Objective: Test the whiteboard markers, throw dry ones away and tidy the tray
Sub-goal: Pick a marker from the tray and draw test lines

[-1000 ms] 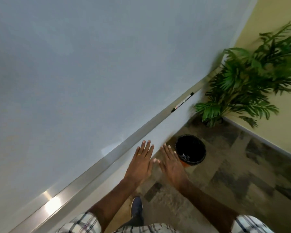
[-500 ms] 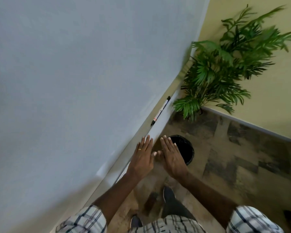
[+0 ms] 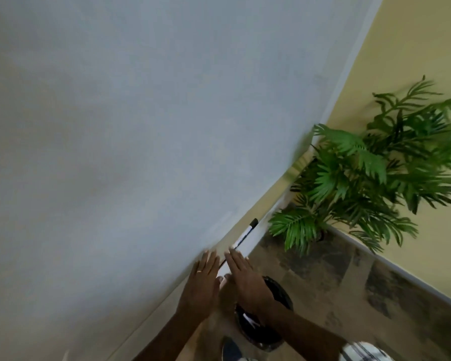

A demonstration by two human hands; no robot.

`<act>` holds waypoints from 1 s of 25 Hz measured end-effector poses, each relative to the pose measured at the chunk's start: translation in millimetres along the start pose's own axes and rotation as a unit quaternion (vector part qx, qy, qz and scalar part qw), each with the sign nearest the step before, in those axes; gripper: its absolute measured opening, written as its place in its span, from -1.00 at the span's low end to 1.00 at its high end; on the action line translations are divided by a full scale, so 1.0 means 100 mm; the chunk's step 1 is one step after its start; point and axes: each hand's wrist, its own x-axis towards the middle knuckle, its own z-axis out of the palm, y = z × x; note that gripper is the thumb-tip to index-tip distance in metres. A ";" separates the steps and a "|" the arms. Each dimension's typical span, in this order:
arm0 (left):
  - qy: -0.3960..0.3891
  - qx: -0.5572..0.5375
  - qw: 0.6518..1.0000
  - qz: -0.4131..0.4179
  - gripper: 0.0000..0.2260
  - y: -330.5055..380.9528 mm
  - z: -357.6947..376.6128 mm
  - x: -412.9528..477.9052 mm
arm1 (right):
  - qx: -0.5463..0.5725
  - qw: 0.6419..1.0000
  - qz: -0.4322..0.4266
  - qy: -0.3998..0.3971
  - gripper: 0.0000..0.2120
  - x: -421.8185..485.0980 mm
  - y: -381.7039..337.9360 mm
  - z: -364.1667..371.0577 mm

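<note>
Plant (image 3: 362,183) past tray (image 3: 268,196) right end; one bin (image 3: 261,332) under right forearm. One marker (image 3: 245,234) on tray; left hand (image 3: 201,285), right hand (image 3: 245,277) flat, released, beside it.

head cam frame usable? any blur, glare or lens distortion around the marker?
Head view: motion blur smears the fingertips of the left hand and right hand, and the plant fronds. The marker is soft, but its black cap and white barrel are readable. Head view: the whiteboard lower edge bows, wide-angle distortion. Head view: light is even, with no glare on the whiteboard; the bin is dark.
</note>
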 end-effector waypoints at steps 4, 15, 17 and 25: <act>-0.067 -0.007 0.997 -0.027 -0.38 -0.04 0.23 0.27 | -0.040 0.996 -0.047 -0.071 -0.47 0.39 0.39 0.05; -0.133 -0.040 0.987 -0.083 -0.60 -0.21 0.15 0.48 | -0.129 0.970 -0.198 -0.050 -0.60 0.96 0.77 0.22; -0.131 -0.030 0.988 -0.078 -0.68 -0.20 0.12 0.48 | -0.143 0.967 -0.208 -0.047 -0.68 0.99 0.75 0.18; -0.056 -0.031 0.991 -0.119 -0.65 -0.08 0.15 0.36 | -0.154 0.953 -0.260 -0.030 -0.70 1.04 0.78 0.17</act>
